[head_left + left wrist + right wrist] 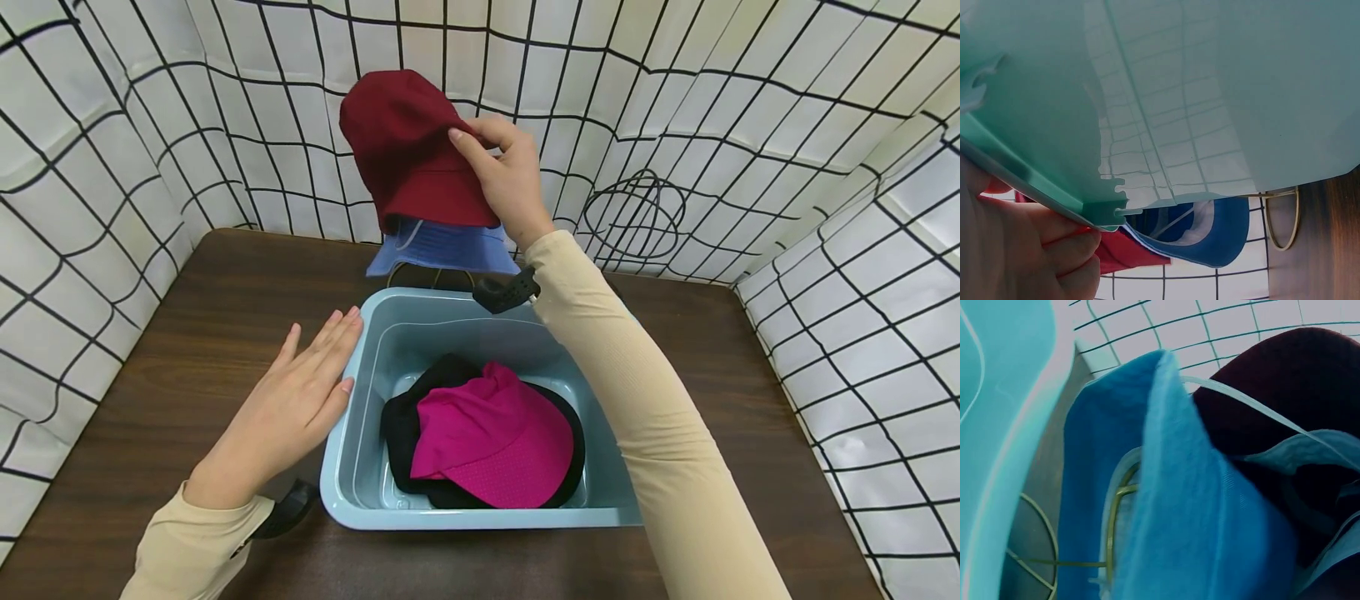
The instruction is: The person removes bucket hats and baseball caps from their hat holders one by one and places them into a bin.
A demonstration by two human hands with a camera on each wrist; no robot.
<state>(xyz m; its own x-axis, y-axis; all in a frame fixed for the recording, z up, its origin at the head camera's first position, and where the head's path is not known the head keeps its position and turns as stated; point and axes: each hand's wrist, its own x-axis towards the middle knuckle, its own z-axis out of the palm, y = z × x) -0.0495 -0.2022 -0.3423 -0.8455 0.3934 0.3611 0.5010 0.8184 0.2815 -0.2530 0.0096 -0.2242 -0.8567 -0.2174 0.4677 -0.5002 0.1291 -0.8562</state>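
My right hand pinches the brim of a dark red bucket hat between thumb and fingers. The red hat sits over or just above a blue bucket hat, which rests on a gold wire stand. In the right wrist view a thin white cord runs from the blue hat toward the red one. My left hand lies with straight fingers along the left rim of a light blue plastic basin. Inside the basin a magenta cap lies on top of a black hat.
The basin stands on a dark brown wooden table. Black wire grid panels backed with white sheeting enclose the table on the left, back and right. A round black wire shape is at the back grid, right of the hats.
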